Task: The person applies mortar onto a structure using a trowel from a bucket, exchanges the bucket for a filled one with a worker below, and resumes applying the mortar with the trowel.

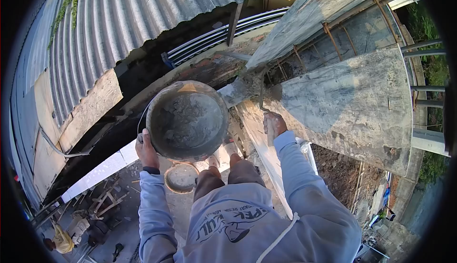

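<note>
My left hand (pixel 146 149) is closed on the rim of a round bucket (pixel 220 137), which has wet grey mortar (pixel 188 115) inside. The bucket's thin wire handle shows above that hand. My right hand (pixel 273 126) grips a trowel (pixel 262 94) by its handle. The trowel's metal neck reaches up to wet mortar (pixel 251 83) at the narrow end of the board formwork (pixel 352 103). Its blade is hard to make out against the mortar.
Steel rods (pixel 332 41) stand between the form boards. A corrugated roof (pixel 119 20) fills the upper left. Below my legs sits a second round bucket (pixel 181 190). A person in yellow (pixel 63 239) is far below at lower left, near a wooden frame (pixel 108 202).
</note>
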Motion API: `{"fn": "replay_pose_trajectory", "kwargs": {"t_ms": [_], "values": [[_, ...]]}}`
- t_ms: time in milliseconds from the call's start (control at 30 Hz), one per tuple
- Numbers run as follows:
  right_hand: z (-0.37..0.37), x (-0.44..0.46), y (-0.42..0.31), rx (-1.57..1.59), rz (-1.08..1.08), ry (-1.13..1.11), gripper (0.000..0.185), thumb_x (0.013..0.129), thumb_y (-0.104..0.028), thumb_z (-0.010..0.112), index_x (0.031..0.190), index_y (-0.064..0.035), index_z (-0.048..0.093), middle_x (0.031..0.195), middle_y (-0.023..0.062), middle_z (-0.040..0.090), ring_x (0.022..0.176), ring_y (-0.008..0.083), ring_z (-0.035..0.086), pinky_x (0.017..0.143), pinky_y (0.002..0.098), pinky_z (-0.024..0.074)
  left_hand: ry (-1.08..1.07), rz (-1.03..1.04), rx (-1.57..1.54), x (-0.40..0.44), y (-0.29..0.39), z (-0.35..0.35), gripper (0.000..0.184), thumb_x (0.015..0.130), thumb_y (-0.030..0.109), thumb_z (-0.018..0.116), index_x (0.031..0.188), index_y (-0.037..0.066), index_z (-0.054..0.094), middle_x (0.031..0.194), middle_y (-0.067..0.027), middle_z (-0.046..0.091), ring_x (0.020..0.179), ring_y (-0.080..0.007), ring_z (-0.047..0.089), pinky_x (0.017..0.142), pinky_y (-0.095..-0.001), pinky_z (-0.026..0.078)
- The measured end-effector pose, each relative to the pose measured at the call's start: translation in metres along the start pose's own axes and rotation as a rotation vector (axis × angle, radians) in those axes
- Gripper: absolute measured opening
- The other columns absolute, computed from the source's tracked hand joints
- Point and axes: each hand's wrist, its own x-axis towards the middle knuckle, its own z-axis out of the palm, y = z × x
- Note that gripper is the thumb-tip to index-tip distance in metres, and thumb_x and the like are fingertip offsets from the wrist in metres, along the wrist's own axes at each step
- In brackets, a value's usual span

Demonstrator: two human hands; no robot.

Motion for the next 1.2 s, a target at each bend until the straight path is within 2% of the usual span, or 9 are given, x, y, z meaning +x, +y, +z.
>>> {"fn": "replay_pose_trajectory", "kwargs": {"t_ms": [133,500,533,633,800,933,1033,1167,1200], "values": [[0.000,0.042,0.030,-0.021,0.012,-0.003,0.028,0.082,-0.039,0.062,0.083,-0.0118,0.056,0.065,0.0013,0.053,0.048,0.0156,0.049,0.043,0.0305,0.0394,-0.002,-0.059,-0.036,-0.001,-0.003,-0.003,0.036,0.095,0.036,0.051,0.081,0.004,0.059,0.076,0.0007,0.058,0.068,-0.0084,0.049,0.065,-0.0245,0.042],[-0.032,0.081,0.024,0.170,0.000,0.009,0.011,0.082,-0.020,0.066,0.082,-0.0113,0.059,0.056,0.0009,0.052,0.040,0.0136,0.047,0.033,0.0289,0.0374,-0.007,-0.069,-0.018,0.001,-0.002,-0.004,0.037,0.095,0.035,0.050,0.091,0.001,0.062,0.083,-0.0015,0.062,0.074,-0.0087,0.052,0.068,-0.0250,0.043],[-0.012,0.064,0.025,0.003,-0.180,0.176,0.008,0.082,-0.016,0.064,0.079,-0.0111,0.058,0.056,0.0006,0.051,0.039,0.0129,0.046,0.032,0.0285,0.0366,-0.029,-0.061,-0.019,0.001,0.000,-0.002,0.037,0.095,0.035,0.050,0.091,0.001,0.062,0.084,-0.0017,0.062,0.074,-0.0089,0.052,0.068,-0.0253,0.043],[-0.019,0.080,0.064,0.134,-0.214,0.119,0.008,0.081,-0.013,0.063,0.078,-0.0103,0.056,0.055,0.0006,0.050,0.039,0.0130,0.046,0.032,0.0279,0.0356,0.017,0.010,0.033,-0.002,0.006,0.010,0.036,0.095,0.035,0.051,0.086,0.002,0.061,0.080,-0.0002,0.061,0.071,-0.0074,0.050,0.065,-0.0238,0.041],[0.003,0.074,0.030,0.031,-0.051,0.129,0.013,0.082,-0.017,0.062,0.075,-0.0118,0.054,0.052,0.0001,0.045,0.037,0.0124,0.042,0.031,0.0311,0.0325,-0.006,-0.038,-0.036,-0.003,0.015,0.017,0.036,0.096,0.034,0.051,0.079,0.004,0.058,0.073,0.0022,0.057,0.065,-0.0058,0.046,0.060,-0.0226,0.039],[-0.025,0.080,0.023,0.315,0.035,-0.015,0.013,0.086,-0.018,0.057,0.076,-0.0102,0.052,0.052,-0.0005,0.044,0.038,0.0118,0.043,0.031,0.0302,0.0320,0.030,-0.008,-0.006,-0.002,0.019,0.019,0.035,0.095,0.034,0.052,0.076,0.005,0.057,0.070,0.0031,0.055,0.063,-0.0053,0.044,0.058,-0.0218,0.037],[-0.008,0.068,0.025,-0.051,-0.211,0.135,0.016,0.087,-0.015,0.054,0.073,-0.0102,0.051,0.053,-0.0011,0.044,0.039,0.0108,0.043,0.031,0.0288,0.0317,0.015,-0.029,0.018,0.004,0.011,0.013,0.035,0.095,0.033,0.052,0.077,0.005,0.057,0.071,0.0023,0.056,0.064,-0.0058,0.045,0.059,-0.0221,0.038],[0.013,0.024,0.016,-0.241,-0.193,0.210,0.016,0.087,-0.013,0.054,0.072,-0.0105,0.051,0.058,-0.0018,0.048,0.042,0.0087,0.046,0.035,0.0279,0.0371,-0.016,-0.023,-0.021,0.009,0.011,0.017,0.034,0.095,0.034,0.052,0.078,0.004,0.057,0.072,0.0018,0.056,0.065,-0.0058,0.045,0.060,-0.0220,0.039],[0.001,0.027,0.033,-0.339,-0.261,0.225,0.017,0.085,-0.018,0.057,0.073,-0.0075,0.052,0.058,0.0056,0.052,0.045,0.0203,0.051,0.043,0.0351,0.0420,-0.010,-0.005,-0.032,0.009,0.015,0.019,0.034,0.095,0.034,0.052,0.078,0.004,0.057,0.072,0.0017,0.056,0.065,-0.0056,0.045,0.061,-0.0220,0.040]]}}
